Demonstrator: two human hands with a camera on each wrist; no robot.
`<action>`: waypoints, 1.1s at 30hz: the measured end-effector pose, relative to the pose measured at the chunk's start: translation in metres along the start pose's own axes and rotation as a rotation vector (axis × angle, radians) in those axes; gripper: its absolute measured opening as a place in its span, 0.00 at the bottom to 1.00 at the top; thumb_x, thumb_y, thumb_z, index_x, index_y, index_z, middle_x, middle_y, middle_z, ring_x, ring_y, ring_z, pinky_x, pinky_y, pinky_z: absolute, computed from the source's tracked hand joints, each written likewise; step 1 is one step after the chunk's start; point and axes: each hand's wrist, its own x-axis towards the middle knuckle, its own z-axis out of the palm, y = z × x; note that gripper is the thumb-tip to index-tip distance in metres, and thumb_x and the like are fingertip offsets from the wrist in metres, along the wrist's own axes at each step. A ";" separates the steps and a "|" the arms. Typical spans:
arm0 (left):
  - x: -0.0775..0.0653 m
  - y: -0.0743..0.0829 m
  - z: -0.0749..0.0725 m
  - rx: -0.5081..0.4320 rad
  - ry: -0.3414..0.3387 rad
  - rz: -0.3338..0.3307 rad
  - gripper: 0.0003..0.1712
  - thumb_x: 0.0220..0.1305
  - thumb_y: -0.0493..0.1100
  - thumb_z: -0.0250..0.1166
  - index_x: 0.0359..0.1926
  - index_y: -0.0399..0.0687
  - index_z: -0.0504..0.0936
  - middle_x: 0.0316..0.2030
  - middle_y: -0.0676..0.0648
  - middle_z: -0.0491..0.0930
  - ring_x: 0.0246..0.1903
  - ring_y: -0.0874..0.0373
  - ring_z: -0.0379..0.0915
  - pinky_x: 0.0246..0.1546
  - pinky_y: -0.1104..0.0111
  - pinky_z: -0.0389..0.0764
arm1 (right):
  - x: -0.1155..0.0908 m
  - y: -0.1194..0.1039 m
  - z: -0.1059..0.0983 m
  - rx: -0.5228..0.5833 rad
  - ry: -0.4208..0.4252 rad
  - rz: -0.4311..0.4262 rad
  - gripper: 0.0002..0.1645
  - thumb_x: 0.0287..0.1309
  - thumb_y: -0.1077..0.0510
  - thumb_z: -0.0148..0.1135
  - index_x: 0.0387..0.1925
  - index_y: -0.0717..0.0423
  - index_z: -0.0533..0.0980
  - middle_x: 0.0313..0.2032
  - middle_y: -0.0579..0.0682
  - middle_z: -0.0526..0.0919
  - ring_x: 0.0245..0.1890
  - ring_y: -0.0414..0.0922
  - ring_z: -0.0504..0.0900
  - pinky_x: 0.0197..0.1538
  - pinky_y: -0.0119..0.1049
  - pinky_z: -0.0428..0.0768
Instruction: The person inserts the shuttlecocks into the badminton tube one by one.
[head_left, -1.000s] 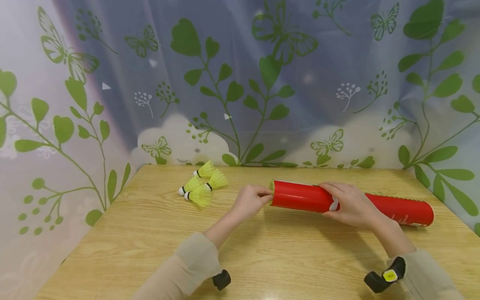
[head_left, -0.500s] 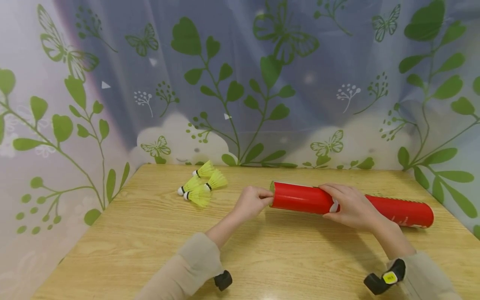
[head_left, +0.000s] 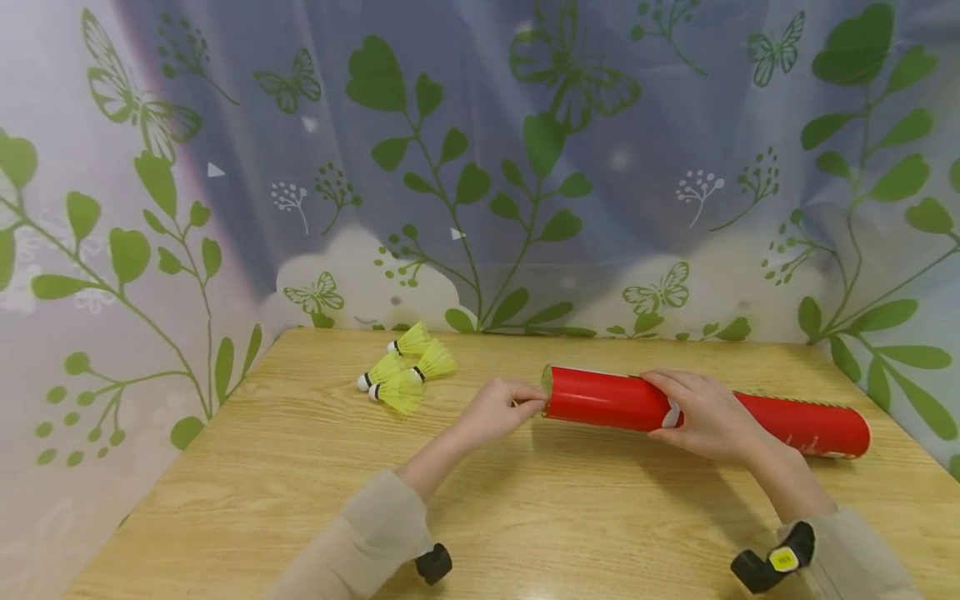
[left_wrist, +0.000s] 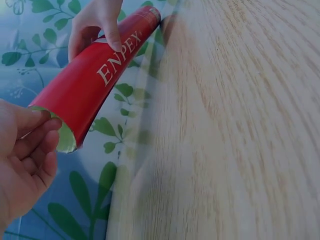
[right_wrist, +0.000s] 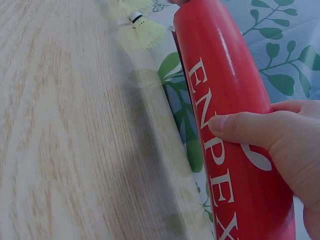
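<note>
A long red shuttlecock tube (head_left: 603, 398) lettered ENPEX lies slanted, its open mouth facing left and its far end to the right. My right hand (head_left: 708, 417) grips it around the middle; in the right wrist view the thumb (right_wrist: 240, 127) lies across the lettering. At the mouth is my left hand (head_left: 498, 410), thumb and bent fingers drawn together against the rim. The left wrist view shows the tube's pale green inside (left_wrist: 66, 137) beside these fingertips; whether they pinch the rim or something within is hidden. Several yellow shuttlecocks (head_left: 395, 392) lie left of the hands.
Everything is on a light wooden table (head_left: 300, 467). A patterned curtain (head_left: 480, 167) with leaves and butterflies hangs behind its back edge. Dark wrist devices (head_left: 772, 560) sit at both sleeves.
The left fingers, earlier reaching a little into the tube's mouth, have drawn slightly back to its rim and lower. The right hand and tube stay nearly still.
</note>
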 end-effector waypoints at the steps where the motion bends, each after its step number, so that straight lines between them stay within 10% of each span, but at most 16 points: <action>1: -0.002 -0.001 -0.002 -0.002 0.002 -0.017 0.11 0.63 0.40 0.60 0.43 0.42 0.85 0.41 0.47 0.82 0.34 0.61 0.74 0.32 0.73 0.74 | 0.000 0.000 0.000 0.000 0.004 -0.003 0.45 0.31 0.52 0.79 0.55 0.63 0.71 0.50 0.60 0.77 0.49 0.57 0.74 0.49 0.57 0.70; 33: -0.053 -0.069 -0.098 0.264 0.286 -0.280 0.15 0.60 0.46 0.64 0.43 0.40 0.82 0.36 0.46 0.82 0.35 0.53 0.74 0.34 0.62 0.75 | -0.001 0.002 0.002 -0.018 0.038 -0.042 0.46 0.28 0.53 0.80 0.53 0.63 0.72 0.49 0.60 0.77 0.47 0.57 0.75 0.46 0.58 0.72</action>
